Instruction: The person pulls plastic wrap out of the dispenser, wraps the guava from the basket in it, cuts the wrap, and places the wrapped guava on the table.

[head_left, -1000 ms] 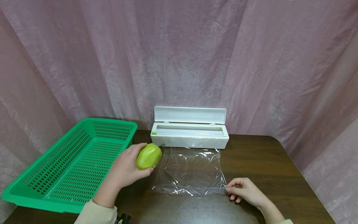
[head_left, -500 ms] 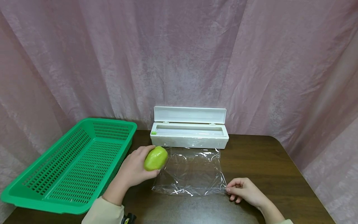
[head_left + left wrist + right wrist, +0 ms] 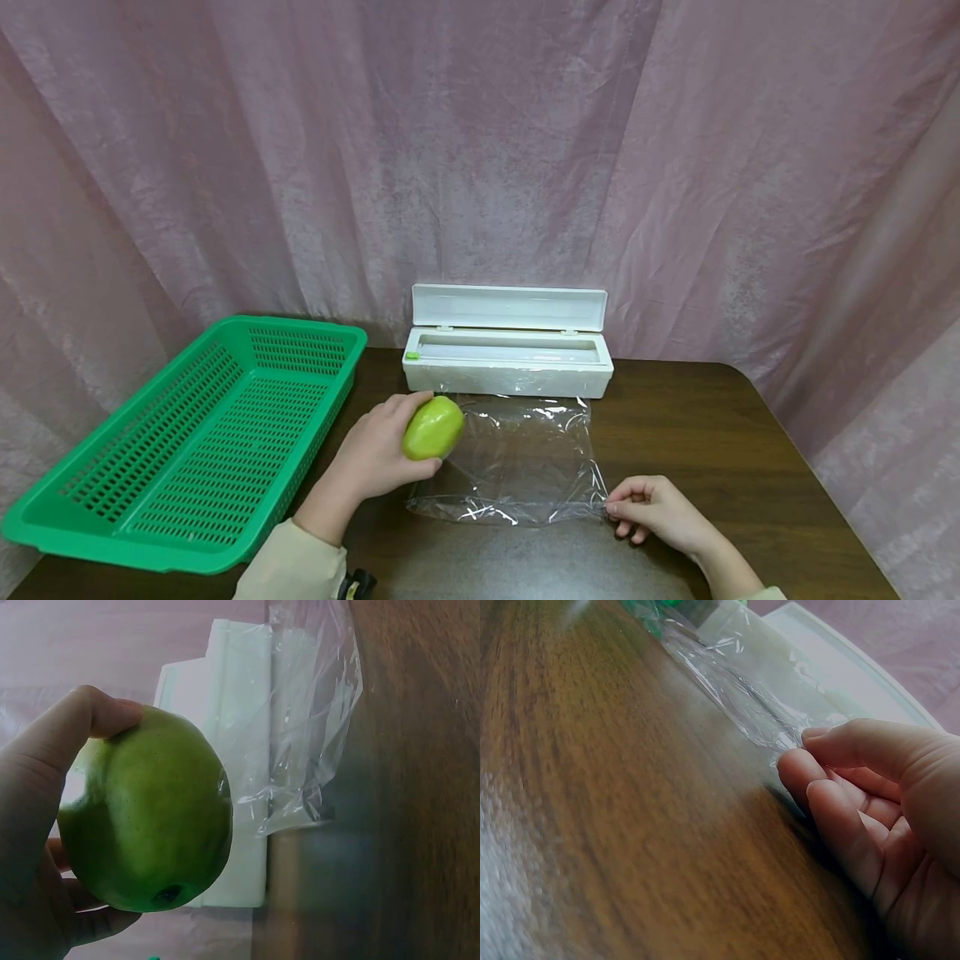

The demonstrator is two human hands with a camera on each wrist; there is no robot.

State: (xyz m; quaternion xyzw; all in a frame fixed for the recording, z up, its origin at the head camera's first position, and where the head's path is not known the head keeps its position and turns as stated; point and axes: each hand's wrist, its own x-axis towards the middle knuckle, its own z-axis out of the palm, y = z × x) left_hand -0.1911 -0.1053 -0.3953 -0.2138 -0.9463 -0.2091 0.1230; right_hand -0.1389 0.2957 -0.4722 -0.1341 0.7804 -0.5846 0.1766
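Note:
My left hand (image 3: 387, 450) grips a smooth, egg-shaped green fruit (image 3: 433, 428), much like a mango. Seen from the left wrist, the thumb lies over the fruit (image 3: 150, 817) and the fingers curl beneath it; a dark spot marks its lower end. The fruit overlaps the left edge of a sheet of cling film (image 3: 517, 467). That film runs from a white cling film dispenser (image 3: 510, 381), lid raised, toward the table's front. At the film's near right corner my right hand (image 3: 652, 510) pinches the edge between thumb and forefinger, low over the table.
A green plastic basket (image 3: 296, 467) with slotted walls stands at the left on the dark wooden table (image 3: 690, 433). Behind the dispenser hangs a pink curtain (image 3: 510, 167). A small green slider (image 3: 412, 356) sits at the dispenser's left end.
My left hand has carried the green fruit rightward, from beside the film to over its left edge. My right hand has stayed at the film's corner.

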